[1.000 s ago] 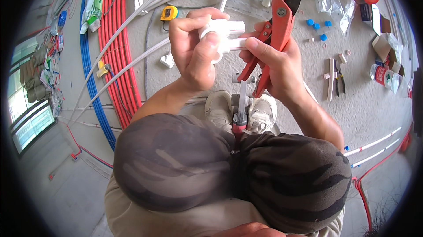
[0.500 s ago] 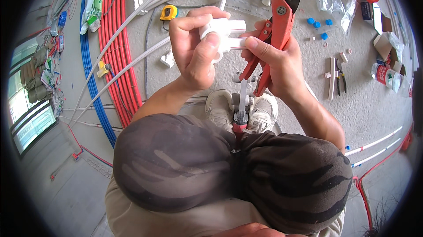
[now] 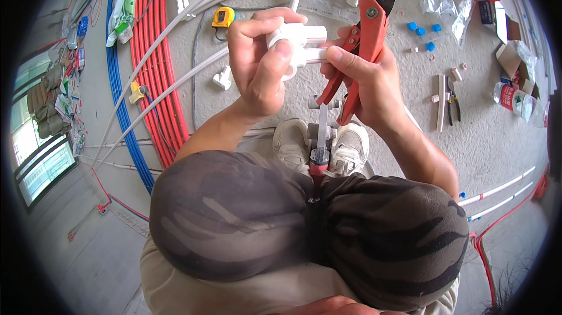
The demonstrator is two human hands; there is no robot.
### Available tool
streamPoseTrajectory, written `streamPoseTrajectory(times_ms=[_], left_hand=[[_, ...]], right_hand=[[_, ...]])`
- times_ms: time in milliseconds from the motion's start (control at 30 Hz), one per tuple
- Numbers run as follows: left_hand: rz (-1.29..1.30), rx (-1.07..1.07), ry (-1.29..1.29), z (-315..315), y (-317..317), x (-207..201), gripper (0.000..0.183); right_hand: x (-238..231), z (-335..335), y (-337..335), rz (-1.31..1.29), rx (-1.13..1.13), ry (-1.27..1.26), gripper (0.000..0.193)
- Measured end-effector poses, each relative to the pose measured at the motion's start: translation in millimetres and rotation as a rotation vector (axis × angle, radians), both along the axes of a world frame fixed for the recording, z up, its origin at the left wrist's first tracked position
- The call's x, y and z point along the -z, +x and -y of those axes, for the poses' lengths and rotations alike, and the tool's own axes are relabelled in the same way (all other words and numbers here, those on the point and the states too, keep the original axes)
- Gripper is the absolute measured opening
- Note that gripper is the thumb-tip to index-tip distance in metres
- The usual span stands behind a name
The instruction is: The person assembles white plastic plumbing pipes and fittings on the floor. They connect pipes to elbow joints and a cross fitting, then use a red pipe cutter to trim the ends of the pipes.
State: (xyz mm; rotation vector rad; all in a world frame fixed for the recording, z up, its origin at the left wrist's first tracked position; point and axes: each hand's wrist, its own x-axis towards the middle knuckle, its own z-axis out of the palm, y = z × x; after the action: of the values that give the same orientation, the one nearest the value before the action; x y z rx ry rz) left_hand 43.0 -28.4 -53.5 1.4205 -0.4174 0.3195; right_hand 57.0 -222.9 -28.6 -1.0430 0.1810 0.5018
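My left hand (image 3: 260, 72) is closed round white plastic pipe fittings (image 3: 285, 35), the thumb pressed on their near side. A short white pipe (image 3: 317, 55) runs from the fittings to my right hand (image 3: 374, 84), its end pinched by the thumb. Red pipe cutters (image 3: 373, 37) with a dark blade also sit in that right hand, head up and handles pointing down. The palm and most fingers hide part of the cutters. Below the hands, a pipe welding tool (image 3: 319, 136) with grey round heads stands between my shoes (image 3: 350, 150).
Red pipes (image 3: 153, 63) and blue pipes (image 3: 118, 98) run along the floor at left, crossed by loose white pipes. A yellow tape measure (image 3: 223, 17) lies beyond my left hand. On the right are blue caps (image 3: 421, 31), pliers (image 3: 452, 104) and a plastic bottle (image 3: 513, 102).
Both hands keep their grips and have shifted only very slightly. The fittings in my left hand have moved a little to the right.
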Motion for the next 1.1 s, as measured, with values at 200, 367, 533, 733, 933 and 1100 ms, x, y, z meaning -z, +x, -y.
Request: streamPoseTrajectory(times_ms=[200, 367, 533, 733, 933, 1100], left_hand=[[-0.008, -0.063, 0.028, 2.2, 0.3, 3.4, 0.027], [-0.018, -0.067, 0.022, 0.7, 1.8, 7.7, 0.027], [-0.044, -0.038, -0.03, 1.1, 2.0, 9.8, 0.026], [-0.08, -0.053, -0.051, -4.5, 1.7, 9.1, 0.026], [-0.025, -0.165, 0.013, -13.6, 5.7, 12.5, 0.025], [-0.033, -0.166, -0.026, -17.9, 7.5, 13.4, 0.025]], right_hand=[[1.3, -1.6, 1.7, -0.032, 0.007, -0.001, 0.032], [3.3, -2.1, 2.8, -0.036, 0.012, -0.001, 0.036], [8.0, -1.3, 2.8, -0.043, 0.005, -0.003, 0.039], [15.0, 14.9, -10.4, 0.007, -0.065, -0.155, 0.04], [-2.2, 40.4, -30.2, -0.158, -0.341, -0.34, 0.048], [-14.2, 46.7, -27.0, -0.224, -0.701, -0.304, 0.058]])
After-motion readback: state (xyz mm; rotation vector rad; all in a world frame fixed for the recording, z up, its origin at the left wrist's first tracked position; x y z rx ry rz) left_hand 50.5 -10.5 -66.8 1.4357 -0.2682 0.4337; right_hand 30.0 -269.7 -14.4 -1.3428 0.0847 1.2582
